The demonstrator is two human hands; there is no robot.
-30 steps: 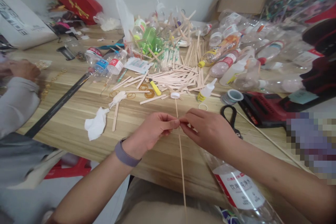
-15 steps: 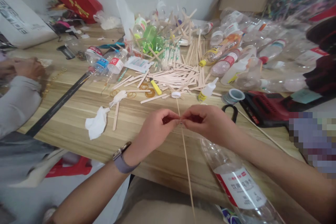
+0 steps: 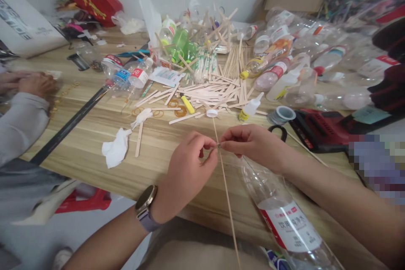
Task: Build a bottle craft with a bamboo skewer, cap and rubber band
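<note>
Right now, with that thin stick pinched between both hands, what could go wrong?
The thin stick is pinched at one spot by the left hand and right hand; bending there might snap it. The white cap at its far end could slip off. The plastic bottle under the right forearm lies by the table edge and might roll off.

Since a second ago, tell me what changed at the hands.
The left hand rolled its wrist, turning the watch face up. The thin stick swung its near end rightward. The right hand kept pinching it with the left; the white cap at its far end stayed put.
</note>
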